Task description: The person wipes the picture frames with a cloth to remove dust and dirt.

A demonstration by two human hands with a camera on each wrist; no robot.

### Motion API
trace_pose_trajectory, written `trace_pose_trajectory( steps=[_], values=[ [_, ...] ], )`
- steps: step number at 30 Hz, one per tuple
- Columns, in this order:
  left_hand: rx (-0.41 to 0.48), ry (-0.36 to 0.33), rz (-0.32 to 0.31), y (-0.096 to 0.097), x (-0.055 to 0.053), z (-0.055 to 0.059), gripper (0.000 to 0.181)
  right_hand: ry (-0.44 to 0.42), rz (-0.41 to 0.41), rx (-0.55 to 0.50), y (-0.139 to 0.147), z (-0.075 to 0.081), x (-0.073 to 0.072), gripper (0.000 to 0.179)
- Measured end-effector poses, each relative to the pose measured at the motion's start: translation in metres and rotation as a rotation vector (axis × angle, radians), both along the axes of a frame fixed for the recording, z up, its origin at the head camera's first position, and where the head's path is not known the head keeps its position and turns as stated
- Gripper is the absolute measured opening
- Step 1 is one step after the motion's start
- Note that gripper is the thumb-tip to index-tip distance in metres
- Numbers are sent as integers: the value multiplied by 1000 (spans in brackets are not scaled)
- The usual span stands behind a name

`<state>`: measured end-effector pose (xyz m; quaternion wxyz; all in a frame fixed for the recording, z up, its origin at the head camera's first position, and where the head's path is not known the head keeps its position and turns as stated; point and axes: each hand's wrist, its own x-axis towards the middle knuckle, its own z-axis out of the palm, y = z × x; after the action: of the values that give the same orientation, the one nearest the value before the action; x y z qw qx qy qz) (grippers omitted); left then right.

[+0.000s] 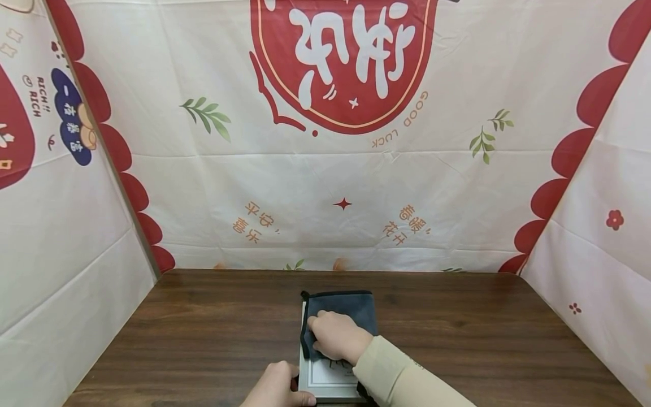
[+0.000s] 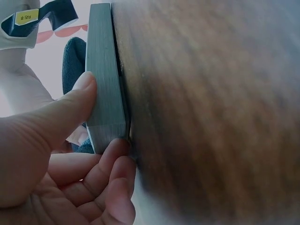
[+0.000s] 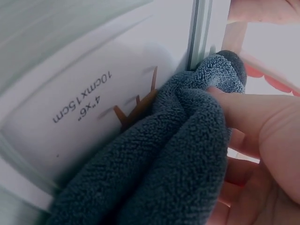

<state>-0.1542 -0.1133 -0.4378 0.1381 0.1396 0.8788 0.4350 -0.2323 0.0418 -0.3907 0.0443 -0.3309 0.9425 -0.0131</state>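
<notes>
A pale grey picture frame (image 1: 333, 392) lies flat on the wooden table, its white insert printed with a size, 4"x6" (image 3: 89, 108). My left hand (image 1: 277, 386) grips its near left corner; in the left wrist view the thumb presses the frame's side (image 2: 102, 70) and the fingertips curl at the lower edge. Over the far part of the frame spreads a dark blue-grey cloth (image 1: 351, 304) with black edging. My right hand (image 1: 339, 337) holds this cloth bunched against the frame's face; up close the cloth (image 3: 180, 136) shows thick, fuzzy folds at the frame's rim.
The brown wooden table (image 1: 229, 316) extends to both sides of the frame. White printed fabric walls (image 1: 325, 181) close it in at the back, left and right. A dark band with a yellow label (image 2: 26, 17) is worn on the right wrist.
</notes>
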Motion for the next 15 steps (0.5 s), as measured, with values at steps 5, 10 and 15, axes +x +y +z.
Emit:
trace_pose_trajectory(
  steps=[5, 10, 15],
  values=[
    [12, 1, -2, 0, 0, 0, 24, -3, -11, -2, 0, -2, -3, 26],
    [7, 7, -3, 0, 0, 0, 24, 15, -11, -7, 0, -3, -4, 26],
    [7, 5, -3, 0, 0, 0, 24, 34, -22, -9, 0, -5, -4, 28]
  ],
)
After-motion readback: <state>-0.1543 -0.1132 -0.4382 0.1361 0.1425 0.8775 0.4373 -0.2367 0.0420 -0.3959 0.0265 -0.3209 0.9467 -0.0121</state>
